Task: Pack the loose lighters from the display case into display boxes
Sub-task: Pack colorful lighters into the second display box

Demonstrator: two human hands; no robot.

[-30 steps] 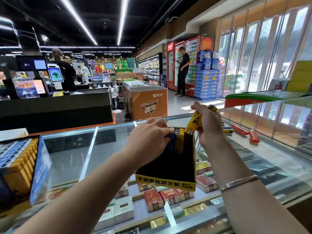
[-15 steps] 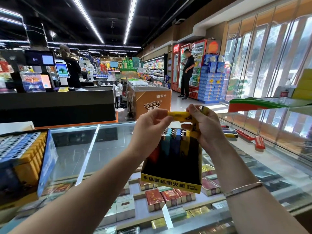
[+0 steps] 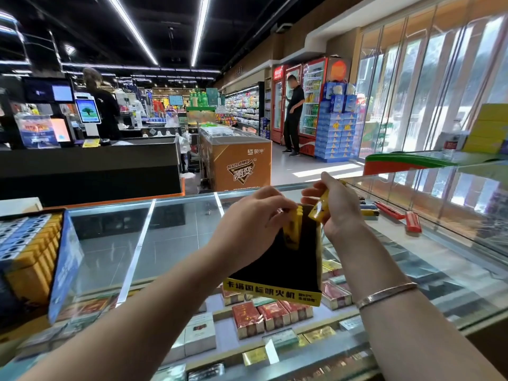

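Glass counter (image 3: 170,237) in a shop: left grip (image 3: 247,224) and right grip (image 3: 338,213) each pinch yellow lighters.

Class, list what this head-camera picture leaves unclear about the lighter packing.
- Head view: the left hand covers the tops of the yellow lighters in the display box; their count is unclear.
- The right hand hides most of its yellow lighter.
- The loose lighters on the glass counter are partly hidden behind that hand.
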